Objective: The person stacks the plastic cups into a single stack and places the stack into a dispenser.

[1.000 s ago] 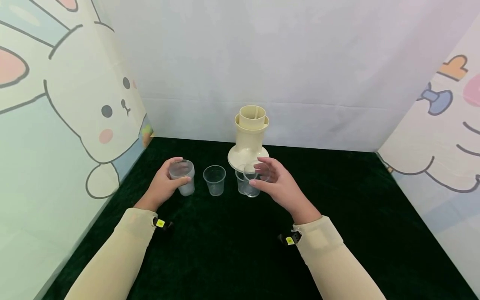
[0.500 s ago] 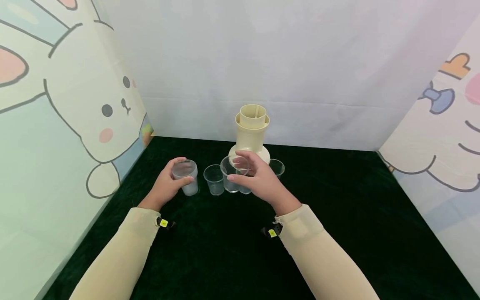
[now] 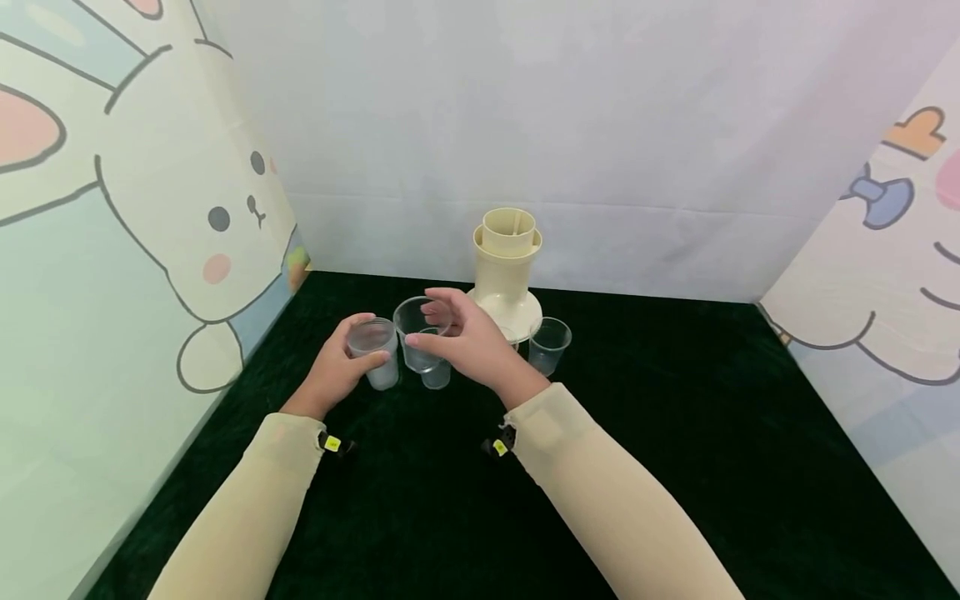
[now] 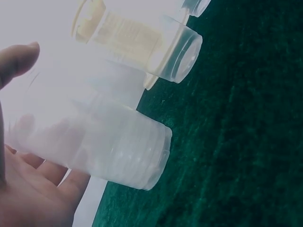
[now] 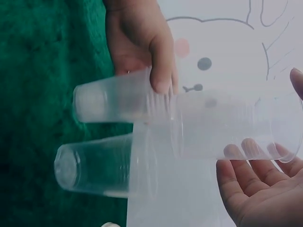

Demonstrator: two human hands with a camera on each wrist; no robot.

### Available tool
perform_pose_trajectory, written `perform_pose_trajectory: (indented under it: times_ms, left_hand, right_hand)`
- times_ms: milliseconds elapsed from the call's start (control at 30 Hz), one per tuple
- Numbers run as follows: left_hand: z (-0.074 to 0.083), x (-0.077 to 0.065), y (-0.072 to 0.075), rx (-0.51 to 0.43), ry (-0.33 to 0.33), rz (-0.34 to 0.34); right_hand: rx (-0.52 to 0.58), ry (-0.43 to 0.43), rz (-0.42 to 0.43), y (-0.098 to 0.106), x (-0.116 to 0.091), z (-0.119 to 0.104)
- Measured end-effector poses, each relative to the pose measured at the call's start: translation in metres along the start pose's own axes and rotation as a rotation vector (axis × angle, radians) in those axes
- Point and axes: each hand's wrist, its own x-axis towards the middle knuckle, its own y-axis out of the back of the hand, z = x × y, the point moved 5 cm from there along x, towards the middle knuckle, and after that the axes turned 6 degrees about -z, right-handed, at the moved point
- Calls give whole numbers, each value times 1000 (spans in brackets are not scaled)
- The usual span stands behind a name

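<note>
My left hand (image 3: 337, 373) grips a stack of nested clear plastic cups (image 3: 383, 375), upright at the left of the row; ridges of several cups show in the left wrist view (image 4: 137, 146). Between thumb and fingers, my right hand (image 3: 474, 343) holds a single clear plastic cup (image 3: 411, 343) by its upper part. That cup is raised beside the stack, and in the head view it overlaps another clear cup (image 3: 437, 379) on the cloth. In the right wrist view, the held cup's base (image 5: 182, 125) is close to the stack's rim.
A cream plastic stand (image 3: 501, 275) with a round base and open tubes on top is behind the cups. Another clear cup (image 3: 550, 346) stands to its front right; one more is mostly hidden behind my right hand. Dark green cloth (image 3: 675, 433) covers the table, with printed curtains around.
My right hand has carried its cup leftward and a little up, toward the stack, uncovering the cup on the right. My left hand has shifted slightly right with the stack.
</note>
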Motion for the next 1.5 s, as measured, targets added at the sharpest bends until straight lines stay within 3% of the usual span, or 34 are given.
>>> perform_pose_trajectory:
  times_ms: [500, 933, 1300, 1500]
  left_hand:
    - [-1, 1, 0, -29, -12, -26]
    - [1, 3, 0, -41, -17, -40]
    - [-3, 3, 1, -28, -4, -30]
    - [-2, 5, 0, -8, -2, -24]
  right_hand:
    - [-68, -16, 25, -21, 34, -18]
    - [10, -91, 61, -29, 68, -17]
    - [13, -112, 64, -39, 74, -7]
    - [-49, -127, 40, -44, 78, 5]
